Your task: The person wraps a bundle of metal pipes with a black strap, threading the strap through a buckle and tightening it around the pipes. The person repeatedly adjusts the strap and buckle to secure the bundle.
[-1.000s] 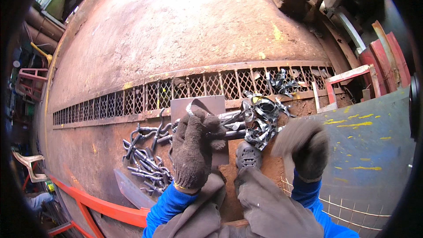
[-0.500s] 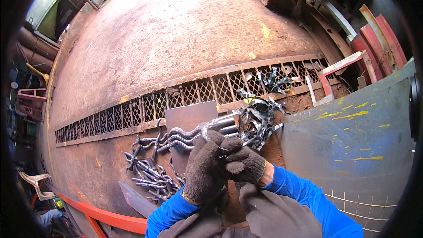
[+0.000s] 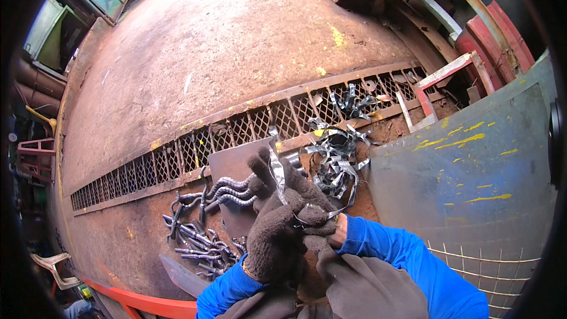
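My left hand (image 3: pixel 273 224), in a dark knit glove, has its fingers stretched out and apart. A shiny silver-black strip (image 3: pixel 276 168) lies along them, and its upper end stands free. My right hand (image 3: pixel 318 217), gloved alike, presses close beside the left with its fingers curled on the lower, looped part of the strip. Beyond the hands, wavy ribbed metal rods (image 3: pixel 227 189) lie across a flat metal plate (image 3: pixel 233 156). Smooth rod ends (image 3: pixel 295 159) show partly behind my left fingers. A tangle of similar shiny strips (image 3: pixel 336 159) lies to the right.
A pile of short ribbed rods (image 3: pixel 198 242) lies at the left of the hands. Behind runs a rusty floor grating (image 3: pixel 242 127), with more strips (image 3: pixel 351 103) on it. A large grey metal sheet (image 3: pixel 466 159) stands right; a red rail (image 3: pixel 147 300) crosses lower left.
My left hand's fingers have gone from bent to spread, uncovering more of the strip. The hands hide more of the smooth rod ends. The whole view has shifted slightly.
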Demonstrator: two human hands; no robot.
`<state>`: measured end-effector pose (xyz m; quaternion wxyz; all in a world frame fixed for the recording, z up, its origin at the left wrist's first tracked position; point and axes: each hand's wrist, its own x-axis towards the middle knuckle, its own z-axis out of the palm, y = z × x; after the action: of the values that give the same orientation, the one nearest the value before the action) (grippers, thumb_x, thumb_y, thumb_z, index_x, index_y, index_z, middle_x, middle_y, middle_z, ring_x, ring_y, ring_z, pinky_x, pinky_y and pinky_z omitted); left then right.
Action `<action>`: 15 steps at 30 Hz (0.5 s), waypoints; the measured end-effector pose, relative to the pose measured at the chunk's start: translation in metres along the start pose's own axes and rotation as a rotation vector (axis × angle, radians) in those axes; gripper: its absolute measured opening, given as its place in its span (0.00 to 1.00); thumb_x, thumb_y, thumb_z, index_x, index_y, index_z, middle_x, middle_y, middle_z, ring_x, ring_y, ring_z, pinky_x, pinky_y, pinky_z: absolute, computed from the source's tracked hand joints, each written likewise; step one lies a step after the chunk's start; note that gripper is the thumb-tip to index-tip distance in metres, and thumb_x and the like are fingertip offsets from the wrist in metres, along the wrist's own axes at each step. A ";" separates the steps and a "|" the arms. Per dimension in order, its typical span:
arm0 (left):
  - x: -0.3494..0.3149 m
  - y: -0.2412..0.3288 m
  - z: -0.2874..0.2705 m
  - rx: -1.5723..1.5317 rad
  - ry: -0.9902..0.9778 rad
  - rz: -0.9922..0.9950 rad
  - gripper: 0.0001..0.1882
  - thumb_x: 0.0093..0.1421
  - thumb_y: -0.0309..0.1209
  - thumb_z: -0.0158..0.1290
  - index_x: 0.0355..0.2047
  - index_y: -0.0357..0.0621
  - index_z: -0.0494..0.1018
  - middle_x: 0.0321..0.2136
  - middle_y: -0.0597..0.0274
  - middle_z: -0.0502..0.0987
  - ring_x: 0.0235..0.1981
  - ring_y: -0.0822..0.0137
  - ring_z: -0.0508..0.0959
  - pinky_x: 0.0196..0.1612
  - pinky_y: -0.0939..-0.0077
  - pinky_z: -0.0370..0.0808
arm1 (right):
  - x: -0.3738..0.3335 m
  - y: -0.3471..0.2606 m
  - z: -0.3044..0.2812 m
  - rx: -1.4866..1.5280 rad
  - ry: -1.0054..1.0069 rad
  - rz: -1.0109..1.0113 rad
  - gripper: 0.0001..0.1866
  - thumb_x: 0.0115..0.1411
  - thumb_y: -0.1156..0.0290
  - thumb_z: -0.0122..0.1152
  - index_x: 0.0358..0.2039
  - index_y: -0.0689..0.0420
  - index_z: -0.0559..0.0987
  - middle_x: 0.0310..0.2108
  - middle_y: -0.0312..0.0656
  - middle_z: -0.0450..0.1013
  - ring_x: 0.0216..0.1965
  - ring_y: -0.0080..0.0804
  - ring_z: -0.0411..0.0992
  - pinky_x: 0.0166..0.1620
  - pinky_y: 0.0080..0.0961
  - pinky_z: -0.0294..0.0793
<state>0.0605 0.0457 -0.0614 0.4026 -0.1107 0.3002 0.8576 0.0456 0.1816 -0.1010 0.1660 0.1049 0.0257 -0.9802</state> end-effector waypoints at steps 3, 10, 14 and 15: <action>0.001 0.005 -0.003 -0.061 -0.096 -0.025 0.24 0.62 0.21 0.50 0.60 0.37 0.64 0.52 0.53 0.71 0.52 0.59 0.76 0.49 0.66 0.77 | -0.001 -0.006 0.017 0.082 0.156 0.083 0.28 0.72 0.58 0.50 0.69 0.47 0.61 0.48 0.39 0.77 0.31 0.23 0.78 0.21 0.16 0.76; 0.009 0.015 0.028 -0.012 0.055 0.059 0.18 0.69 0.40 0.45 0.55 0.47 0.69 0.35 0.57 0.76 0.31 0.62 0.78 0.27 0.72 0.76 | 0.007 -0.005 -0.006 0.125 -0.020 -0.043 0.26 0.71 0.59 0.53 0.67 0.44 0.63 0.41 0.34 0.77 0.33 0.29 0.77 0.25 0.28 0.81; 0.008 0.025 0.028 -0.116 0.190 0.085 0.17 0.70 0.40 0.46 0.54 0.46 0.70 0.33 0.61 0.77 0.24 0.70 0.75 0.24 0.80 0.73 | 0.003 0.011 -0.011 -1.023 0.162 -0.517 0.19 0.69 0.65 0.56 0.58 0.57 0.72 0.45 0.38 0.77 0.42 0.30 0.77 0.46 0.25 0.80; 0.005 0.026 0.008 -0.171 0.042 0.107 0.16 0.70 0.38 0.46 0.54 0.46 0.68 0.33 0.61 0.76 0.26 0.70 0.76 0.24 0.79 0.73 | -0.004 0.008 -0.010 -0.614 0.206 -0.251 0.19 0.68 0.67 0.57 0.57 0.59 0.73 0.47 0.40 0.77 0.45 0.31 0.77 0.49 0.24 0.78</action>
<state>0.0384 0.0407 -0.0461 0.3388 -0.1465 0.2396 0.8980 0.0540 0.1759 -0.1104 0.0646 0.1443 0.3489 -0.9237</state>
